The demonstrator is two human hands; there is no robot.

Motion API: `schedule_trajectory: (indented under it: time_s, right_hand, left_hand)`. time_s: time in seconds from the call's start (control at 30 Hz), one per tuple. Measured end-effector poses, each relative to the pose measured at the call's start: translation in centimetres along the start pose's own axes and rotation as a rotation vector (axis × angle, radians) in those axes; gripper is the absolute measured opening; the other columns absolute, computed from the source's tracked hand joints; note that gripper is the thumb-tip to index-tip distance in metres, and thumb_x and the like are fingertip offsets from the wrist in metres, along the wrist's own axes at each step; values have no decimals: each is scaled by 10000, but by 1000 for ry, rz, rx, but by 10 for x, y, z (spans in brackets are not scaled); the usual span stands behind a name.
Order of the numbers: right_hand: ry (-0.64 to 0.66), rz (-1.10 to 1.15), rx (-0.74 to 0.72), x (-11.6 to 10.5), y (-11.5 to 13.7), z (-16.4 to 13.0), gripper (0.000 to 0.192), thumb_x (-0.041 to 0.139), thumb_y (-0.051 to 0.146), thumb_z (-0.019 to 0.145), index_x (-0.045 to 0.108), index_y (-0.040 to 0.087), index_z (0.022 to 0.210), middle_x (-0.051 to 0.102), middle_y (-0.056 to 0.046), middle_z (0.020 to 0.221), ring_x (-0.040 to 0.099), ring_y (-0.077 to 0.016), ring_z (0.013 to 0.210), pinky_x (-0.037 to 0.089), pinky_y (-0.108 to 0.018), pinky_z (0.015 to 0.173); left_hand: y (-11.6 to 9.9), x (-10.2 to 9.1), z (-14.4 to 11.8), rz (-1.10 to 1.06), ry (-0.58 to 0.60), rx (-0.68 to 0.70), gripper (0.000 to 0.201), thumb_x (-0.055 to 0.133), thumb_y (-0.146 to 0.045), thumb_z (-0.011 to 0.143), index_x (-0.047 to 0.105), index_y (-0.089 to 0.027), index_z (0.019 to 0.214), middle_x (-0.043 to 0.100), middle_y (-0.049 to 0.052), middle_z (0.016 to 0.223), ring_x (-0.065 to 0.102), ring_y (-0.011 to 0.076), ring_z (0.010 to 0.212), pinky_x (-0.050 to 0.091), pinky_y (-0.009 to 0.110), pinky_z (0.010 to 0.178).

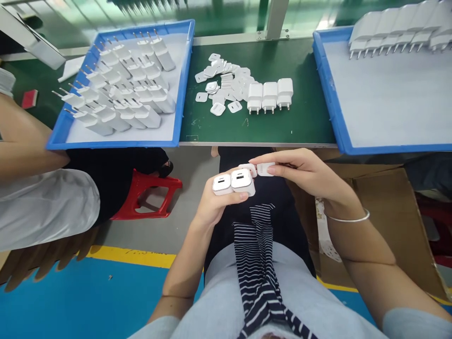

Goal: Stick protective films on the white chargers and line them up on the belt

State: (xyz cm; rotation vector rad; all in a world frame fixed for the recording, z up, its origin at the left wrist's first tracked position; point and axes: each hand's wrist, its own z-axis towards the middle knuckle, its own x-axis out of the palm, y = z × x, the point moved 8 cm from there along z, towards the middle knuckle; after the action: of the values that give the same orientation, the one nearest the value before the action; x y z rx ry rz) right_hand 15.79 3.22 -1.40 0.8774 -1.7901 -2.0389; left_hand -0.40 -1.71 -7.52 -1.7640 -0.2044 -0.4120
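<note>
Two white wall chargers [242,179] sit side by side in my left hand [209,200], their port faces turned up and my thumb along the near side. Just behind them is another small white rounded piece [249,168], partly hidden. My right hand [300,170] pinches a white plastic charger piece [264,169] between thumb and fingers, close beside the chargers. Whether that piece is a whole charger cannot be made out. Both hands are above my lap, in front of the table edge.
On the green table [300,127] lie loose white port covers [218,109] and three chargers [270,96]. A blue tray [178,108] full of chargers stands left; another blue tray [334,101] with a charger row stands right. A person's arm [24,127] is at the left.
</note>
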Motion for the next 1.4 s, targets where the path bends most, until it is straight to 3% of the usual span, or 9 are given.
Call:
schedule_trajectory:
  time_s: [0.1,0.3,0.47,0.67,0.8,0.97,1.07,1.27,1.4]
  right_hand:
    - [67,-13,33,-1,-4,1,297,631,282,990,671,263,1284,775,-13,952,663,-183,795,494,-301,689]
    - [278,-17,21,7,-7,14,126,673,326,962,675,200,952,533,62,601,416,-109,548,306,-262,517]
    - [-37,27,-23,5,-11,18,108,676,322,964,641,239,1022,477,70,626,423,-119,562,337,-279,556]
    - [-352,186,3,14,-31,8,228,742,409,912,573,261,948,676,15,764,655,-167,709,492,-302,634]
    - [-416,424,69,28,-48,5,226,778,417,868,634,263,949,721,-5,878,702,-175,812,551,-296,669]
    - [-430,576,225,43,-71,4,235,789,447,828,680,241,802,751,-12,823,664,-165,701,549,-296,621]
    - [-379,462,148,32,-60,8,177,785,387,838,704,236,795,739,-5,780,657,-165,676,551,-299,624]
    - [-148,-261,-52,7,-10,13,123,637,176,954,716,214,869,755,-24,878,671,-175,787,519,-313,728]
    - [-209,-271,-35,4,-7,11,104,643,157,947,711,203,883,746,-13,849,665,-155,706,541,-295,656]
  left_hand:
    - [5,1,0,-36,-31,-35,468,954,-279,551,839,-208,999,805,80,1071,756,295,976,632,407,881]
    - [13,8,0,-19,40,-137,510,957,-252,532,832,-195,1024,811,69,978,739,241,874,608,335,792]
    - [12,0,3,-78,-82,-60,493,961,-291,537,829,-211,1005,808,57,1008,736,237,898,605,334,808]
    - [21,5,3,-143,-88,8,496,959,-312,579,816,-227,1047,799,57,1105,743,260,997,613,348,868]
    - [20,10,6,-178,-69,92,443,934,-324,652,813,-269,1075,796,42,1122,731,267,1099,600,374,980]
    - [9,4,8,65,-74,206,531,960,-313,617,807,-294,1125,765,65,1235,662,322,1272,490,480,1168]
    - [-3,3,6,194,1,237,544,945,-316,641,800,-273,1163,742,92,1294,597,353,1366,442,505,1208]
    - [-10,-2,3,289,77,177,458,929,-217,657,810,-235,1099,764,99,1251,723,291,1176,573,409,1037]
    - [-15,0,2,347,24,261,436,927,-201,661,805,-221,1079,767,101,1229,721,269,1161,567,402,1049]
